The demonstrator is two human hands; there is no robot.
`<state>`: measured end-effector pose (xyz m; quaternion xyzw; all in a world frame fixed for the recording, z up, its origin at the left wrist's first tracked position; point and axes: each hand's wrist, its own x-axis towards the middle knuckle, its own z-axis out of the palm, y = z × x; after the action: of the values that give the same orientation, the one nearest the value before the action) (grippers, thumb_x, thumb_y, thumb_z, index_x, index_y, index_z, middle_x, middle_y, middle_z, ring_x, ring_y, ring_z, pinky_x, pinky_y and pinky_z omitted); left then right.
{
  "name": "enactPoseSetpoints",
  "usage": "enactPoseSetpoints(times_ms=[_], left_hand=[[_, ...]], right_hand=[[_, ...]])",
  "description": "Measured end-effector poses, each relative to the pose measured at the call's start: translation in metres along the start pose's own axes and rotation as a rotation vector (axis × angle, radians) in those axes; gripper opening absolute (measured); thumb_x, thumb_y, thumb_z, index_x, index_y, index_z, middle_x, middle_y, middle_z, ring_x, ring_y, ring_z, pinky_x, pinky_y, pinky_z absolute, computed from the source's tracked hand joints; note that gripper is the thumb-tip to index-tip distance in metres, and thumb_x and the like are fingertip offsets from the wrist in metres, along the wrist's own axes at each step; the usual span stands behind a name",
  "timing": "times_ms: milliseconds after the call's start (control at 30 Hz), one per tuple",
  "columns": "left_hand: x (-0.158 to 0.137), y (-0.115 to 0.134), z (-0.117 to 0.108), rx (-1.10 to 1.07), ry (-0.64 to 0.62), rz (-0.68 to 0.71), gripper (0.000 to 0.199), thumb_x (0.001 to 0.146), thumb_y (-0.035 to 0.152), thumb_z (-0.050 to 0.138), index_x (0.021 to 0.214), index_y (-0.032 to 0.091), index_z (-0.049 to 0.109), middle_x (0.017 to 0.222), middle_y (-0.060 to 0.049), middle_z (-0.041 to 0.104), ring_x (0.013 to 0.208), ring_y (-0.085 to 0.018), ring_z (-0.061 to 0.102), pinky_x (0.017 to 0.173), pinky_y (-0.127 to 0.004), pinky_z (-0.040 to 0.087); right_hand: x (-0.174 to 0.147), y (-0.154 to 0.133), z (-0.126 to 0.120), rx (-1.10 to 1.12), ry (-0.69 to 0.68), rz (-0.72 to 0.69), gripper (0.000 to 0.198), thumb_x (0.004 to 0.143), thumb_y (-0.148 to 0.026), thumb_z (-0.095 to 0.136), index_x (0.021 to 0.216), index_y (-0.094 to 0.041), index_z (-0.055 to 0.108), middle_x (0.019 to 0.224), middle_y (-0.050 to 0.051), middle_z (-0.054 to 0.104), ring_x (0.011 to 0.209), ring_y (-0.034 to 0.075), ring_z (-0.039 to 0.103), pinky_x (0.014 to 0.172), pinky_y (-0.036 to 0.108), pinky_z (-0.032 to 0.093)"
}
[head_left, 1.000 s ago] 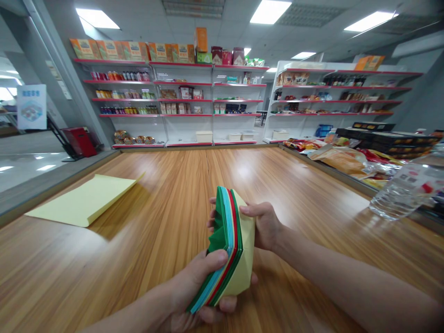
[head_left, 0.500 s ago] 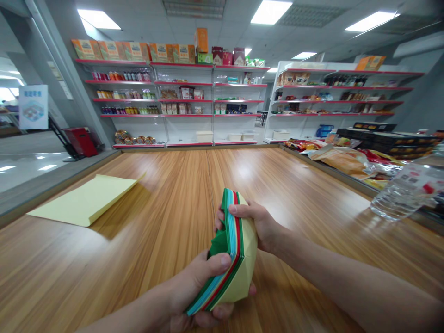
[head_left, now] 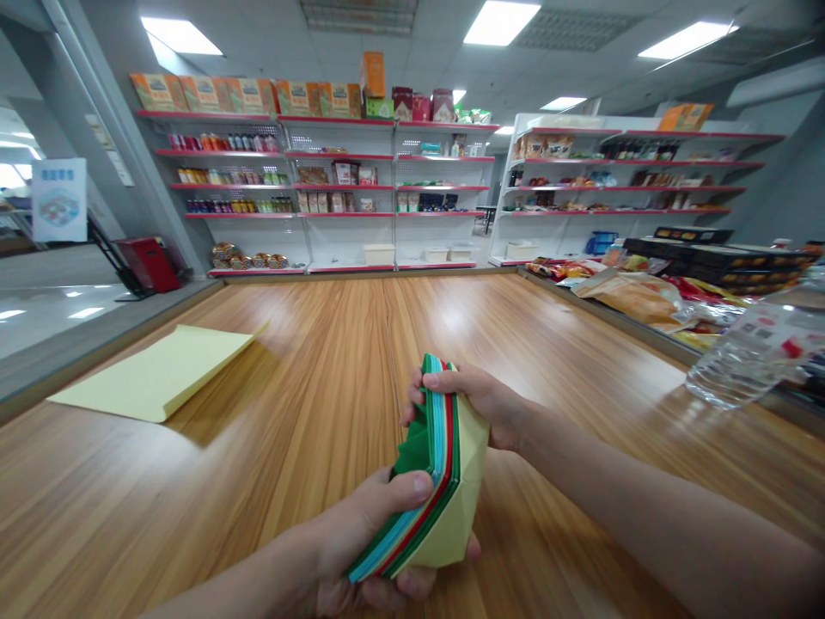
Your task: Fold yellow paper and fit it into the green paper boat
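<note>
Folded paper stack (head_left: 465, 503): held in both my hands over the table (head_left: 309, 361), just below centre of view. Long axis, as I saw it, ran from about 7 o'clock at the near end to 1 o'clock at the far end, with a bend partway along. Layer edges (green, blue, red, green) faced up toward me; the pale yellow outer side lay toward 4 o'clock, the green hollow toward 10.

Left hand (head_left: 361, 529): clasped the near end, coming in from 8 o'clock. Thumb lay across the edges close to the bend, fingertips showing beneath the yellow side. Right hand (head_left: 493, 404): gripped the far end from 4 o'clock, thumb over the edges, fingers wrapped round to the green side. Neither hand was the nearer; each had contact, one per end, with the bend between. Could not tell whether the left knuckles touched the wood.

Surroundings: yellow sheet (head_left: 161, 370) lay flat toward 10 o'clock, one edge curled, well apart; clear bottle (head_left: 741, 365) stood tilted in view toward 2 o'clock.
</note>
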<state>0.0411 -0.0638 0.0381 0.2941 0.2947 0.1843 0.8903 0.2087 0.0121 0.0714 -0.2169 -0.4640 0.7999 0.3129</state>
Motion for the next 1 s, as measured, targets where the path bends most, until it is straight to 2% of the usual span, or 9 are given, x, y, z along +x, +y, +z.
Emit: enactPoseSetpoints(times_ms=[133, 233, 333, 500, 633, 800, 900, 1000], left_hand=[[0.001, 0.001, -0.001, 0.058, -0.028, -0.002, 0.062, 0.06, 0.059, 0.067, 0.096, 0.01, 0.058, 0.061, -0.002, 0.057, 0.038, -0.005, 0.042, 0.025, -0.011, 0.017], [0.001, 0.001, 0.0, 0.083, -0.015, 0.011, 0.062, 0.06, 0.059, 0.067, 0.096, 0.01, 0.058, 0.062, -0.002, 0.058, 0.039, -0.004, 0.042, 0.024, -0.011, 0.018], [0.0, 0.0, 0.001, 0.095, 0.002, 0.038, 0.063, 0.06, 0.061, 0.066, 0.098, 0.011, 0.057, 0.058, -0.001, 0.057, 0.036, -0.005, 0.041, 0.024, -0.012, 0.016], [0.0, -0.002, 0.004, 0.121, -0.002, 0.062, 0.064, 0.063, 0.065, 0.06, 0.095, 0.01, 0.058, 0.047, 0.002, 0.053, 0.032, -0.004, 0.035, 0.024, -0.013, 0.013], [-0.001, -0.003, 0.006, 0.153, 0.009, 0.08, 0.066, 0.063, 0.068, 0.058, 0.096, 0.01, 0.058, 0.045, 0.003, 0.052, 0.029, -0.004, 0.033, 0.024, -0.015, 0.013], [-0.001, -0.005, 0.004, 0.164, 0.045, 0.088, 0.068, 0.066, 0.069, 0.054, 0.098, 0.01, 0.058, 0.044, 0.002, 0.052, 0.029, -0.004, 0.034, 0.024, -0.015, 0.013], [0.0, -0.005, 0.003, 0.141, 0.044, 0.077, 0.069, 0.066, 0.068, 0.055, 0.102, 0.01, 0.056, 0.048, 0.001, 0.054, 0.03, -0.005, 0.036, 0.024, -0.014, 0.014], [0.001, -0.005, 0.003, 0.114, 0.02, 0.076, 0.071, 0.064, 0.065, 0.06, 0.108, 0.011, 0.05, 0.065, -0.004, 0.064, 0.031, -0.005, 0.042, 0.023, -0.014, 0.019]], right_hand=[[0.0, 0.0, 0.001, -0.084, 0.034, -0.046, 0.017, 0.08, -0.029, 0.06, 0.091, -0.018, 0.058, 0.071, 0.0, 0.058, 0.069, 0.014, 0.059, 0.068, 0.03, 0.049], [-0.001, 0.002, 0.003, -0.172, 0.126, -0.062, 0.021, 0.081, -0.037, 0.059, 0.079, -0.016, 0.057, 0.067, 0.001, 0.058, 0.062, 0.013, 0.057, 0.066, 0.03, 0.049], [-0.001, 0.003, 0.005, -0.219, 0.174, -0.099, 0.024, 0.08, -0.036, 0.059, 0.07, -0.015, 0.055, 0.065, 0.002, 0.058, 0.059, 0.013, 0.057, 0.065, 0.031, 0.05], [-0.001, 0.0, 0.009, -0.229, 0.222, -0.122, 0.021, 0.079, -0.033, 0.058, 0.069, -0.014, 0.055, 0.065, 0.003, 0.06, 0.06, 0.016, 0.059, 0.057, 0.029, 0.05], [-0.002, -0.002, 0.011, -0.241, 0.222, -0.113, 0.019, 0.077, -0.032, 0.058, 0.076, -0.013, 0.059, 0.069, 0.006, 0.064, 0.066, 0.018, 0.062, 0.06, 0.03, 0.051], [-0.001, 0.001, 0.009, -0.301, 0.234, -0.162, 0.022, 0.079, -0.031, 0.055, 0.069, -0.012, 0.058, 0.066, 0.005, 0.062, 0.061, 0.017, 0.06, 0.057, 0.03, 0.05], [-0.001, 0.002, 0.008, -0.3, 0.247, -0.168, 0.021, 0.079, -0.03, 0.055, 0.068, -0.013, 0.057, 0.064, 0.004, 0.061, 0.06, 0.017, 0.06, 0.057, 0.03, 0.049], [0.0, 0.004, 0.007, -0.306, 0.258, -0.165, 0.021, 0.079, -0.03, 0.054, 0.067, -0.013, 0.058, 0.064, 0.004, 0.061, 0.061, 0.017, 0.06, 0.058, 0.03, 0.049]])
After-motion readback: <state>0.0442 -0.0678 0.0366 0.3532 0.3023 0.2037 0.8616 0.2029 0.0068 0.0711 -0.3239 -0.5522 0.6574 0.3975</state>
